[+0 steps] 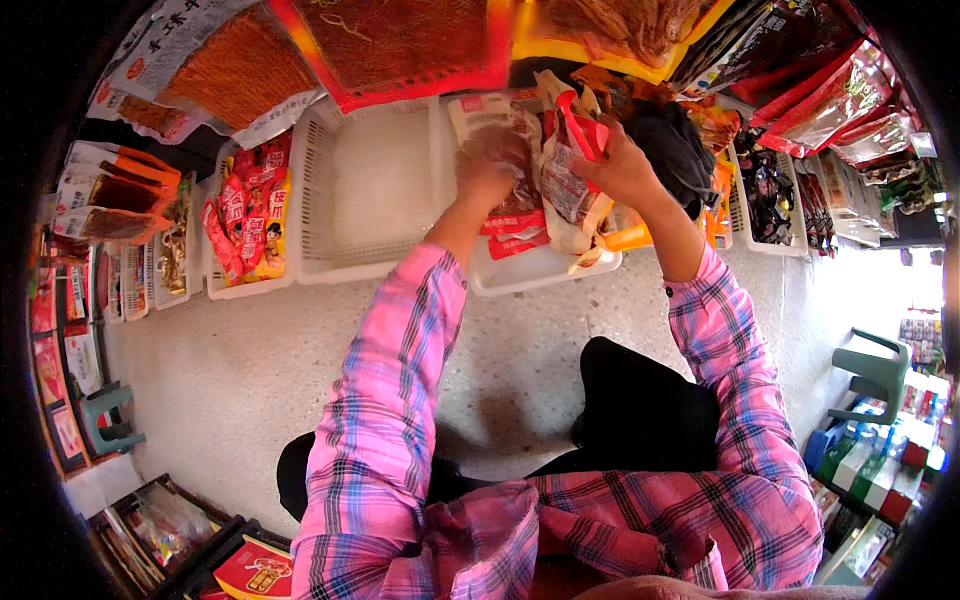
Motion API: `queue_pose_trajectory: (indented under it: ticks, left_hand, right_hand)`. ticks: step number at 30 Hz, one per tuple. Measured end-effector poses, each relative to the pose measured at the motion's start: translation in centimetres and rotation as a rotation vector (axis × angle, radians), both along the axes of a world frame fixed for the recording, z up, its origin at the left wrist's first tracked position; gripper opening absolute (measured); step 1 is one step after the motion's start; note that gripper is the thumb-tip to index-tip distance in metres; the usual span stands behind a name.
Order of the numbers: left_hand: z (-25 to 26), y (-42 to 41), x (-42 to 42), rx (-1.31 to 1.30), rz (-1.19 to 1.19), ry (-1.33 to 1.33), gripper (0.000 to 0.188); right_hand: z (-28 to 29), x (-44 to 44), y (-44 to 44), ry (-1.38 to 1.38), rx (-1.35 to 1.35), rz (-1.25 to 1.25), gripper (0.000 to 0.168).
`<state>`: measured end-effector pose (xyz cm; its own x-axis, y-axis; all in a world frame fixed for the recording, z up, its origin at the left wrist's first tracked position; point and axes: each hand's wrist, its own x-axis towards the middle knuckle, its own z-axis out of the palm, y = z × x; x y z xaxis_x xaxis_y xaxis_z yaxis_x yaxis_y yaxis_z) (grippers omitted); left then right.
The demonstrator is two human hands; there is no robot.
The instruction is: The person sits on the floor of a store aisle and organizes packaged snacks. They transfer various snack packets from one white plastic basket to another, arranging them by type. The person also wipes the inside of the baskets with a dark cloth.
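My right hand [619, 166] grips the upper side of a cream-and-red plastic food packet [561, 187], which leans over a white plastic basket [529, 283]. A bright red strip [574, 124] runs along its top by my fingers. Beside it, my left hand [486, 178] is blurred and lies over a clear-fronted food packet [525, 191] with brown contents. Whether its fingers hold that packet cannot be made out. Red packet ends [517, 234] show below my left hand, and an orange packet [624, 238] pokes out under my right wrist.
To the left stand a white basket [367, 202] with a bare bottom and one of red and yellow snack packets [247, 217]. A black bag [667, 154] lies right of my hand. Large hanging food bags [405, 49] overhang the row. Green plastic stools [874, 371] flank the speckled floor [225, 375].
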<state>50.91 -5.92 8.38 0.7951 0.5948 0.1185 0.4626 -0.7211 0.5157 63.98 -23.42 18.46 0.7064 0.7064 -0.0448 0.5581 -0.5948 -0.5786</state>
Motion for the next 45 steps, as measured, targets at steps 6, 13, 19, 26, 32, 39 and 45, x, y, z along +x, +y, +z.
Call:
queue_pose_trajectory:
  ticks: [6,13,19,26,32,39,45]
  left_hand:
    - [0.4,2.1,3.2,-0.439,0.142,0.116,0.060]
    - [3.9,0.9,0.3,-0.284,-0.058,0.028,0.030]
    - [2.7,-1.5,-1.7,-0.264,0.030,-0.114,0.035]
    - [1.8,-6.0,0.0,-0.418,-0.108,-0.357,0.043]
    - [4.0,-4.7,-2.3,-0.922,-0.040,-0.494,0.044]
    - [5.2,-6.2,-1.5,-0.717,-0.052,-0.440,0.052]
    - [-2.1,-2.6,2.0,-0.689,0.064,-0.264,0.069]
  right_hand:
    - [-2.0,2.5,-1.3,0.185,0.150,0.046,0.079]
    - [1.0,0.2,-1.1,0.011,-0.011,-0.029,0.077]
    - [3.1,-3.8,1.1,-0.464,-0.115,0.017,0.081]
    - [4.4,-0.4,6.4,-0.347,-0.508,0.063,0.066]
    - [6.8,-3.7,9.4,-0.032,-0.211,0.045,0.075]
    - [4.3,-2.7,4.0,-0.140,-0.281,0.284,0.100]
    - [3.9,1.0,2.5,0.182,-0.385,0.226,0.102]
